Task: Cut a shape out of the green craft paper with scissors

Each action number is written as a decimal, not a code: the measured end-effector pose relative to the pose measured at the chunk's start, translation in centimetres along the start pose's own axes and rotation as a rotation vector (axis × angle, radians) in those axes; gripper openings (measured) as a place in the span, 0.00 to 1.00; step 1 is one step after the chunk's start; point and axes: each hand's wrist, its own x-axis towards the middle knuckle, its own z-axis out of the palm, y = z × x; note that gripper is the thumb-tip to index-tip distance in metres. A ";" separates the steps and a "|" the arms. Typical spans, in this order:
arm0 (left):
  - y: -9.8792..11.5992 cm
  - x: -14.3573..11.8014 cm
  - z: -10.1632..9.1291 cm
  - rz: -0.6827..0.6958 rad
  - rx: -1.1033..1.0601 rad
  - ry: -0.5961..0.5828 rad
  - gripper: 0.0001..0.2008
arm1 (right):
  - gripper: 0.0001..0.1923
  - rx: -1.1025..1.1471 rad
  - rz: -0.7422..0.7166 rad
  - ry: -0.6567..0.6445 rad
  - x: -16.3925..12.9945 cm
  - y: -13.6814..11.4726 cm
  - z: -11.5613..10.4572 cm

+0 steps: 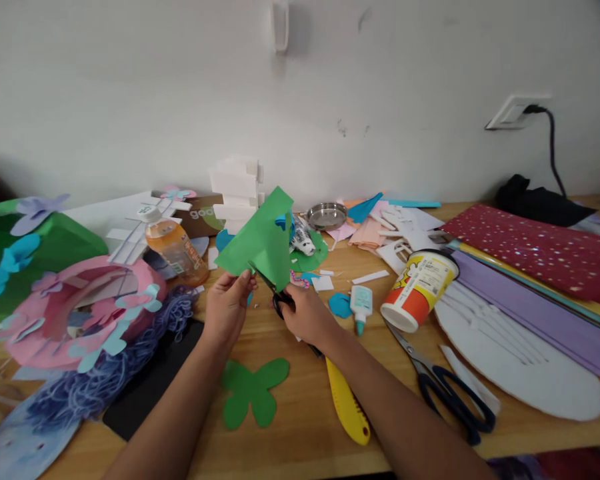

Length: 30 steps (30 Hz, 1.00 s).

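Note:
My left hand (229, 300) pinches the lower edge of a green sheet of paper (263, 240), held up above the table. A small pair of black-handled scissors (279, 293) is gripped in my right hand (307, 310), its blades at the paper's lower edge between both hands. Below them, a green paper butterfly cutout (256, 392) lies flat on the wood. Beside my right forearm is a yellow-handled tool (347, 403), partly hidden beneath the arm.
To the right lie larger dark-blue-handled scissors (450, 393), a glue bottle (361, 307) and a tipped paper cup (420, 288). On the left are a pink paper ring (87, 267), purple yarn (125, 360) and an orange-liquid bottle (175, 247). Coloured sheets (540, 307) stack at far right.

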 end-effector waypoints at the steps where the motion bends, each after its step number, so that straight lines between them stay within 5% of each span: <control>1: 0.2 0.1 -0.2 0.010 0.025 -0.007 0.15 | 0.04 0.001 -0.002 0.000 0.0 0.1 0.0; 10: 0.5 0.3 -0.5 0.083 0.167 -0.072 0.12 | 0.04 0.017 -0.044 0.032 0.1 0.5 0.0; 21: 0.4 -0.3 -0.5 0.278 0.345 -0.047 0.12 | 0.13 0.490 -0.010 -0.142 -0.3 -0.5 0.7; 30: 1.4 -0.6 -0.1 0.326 0.455 -0.005 0.10 | 0.10 0.465 -0.022 -0.082 -0.3 -0.8 0.2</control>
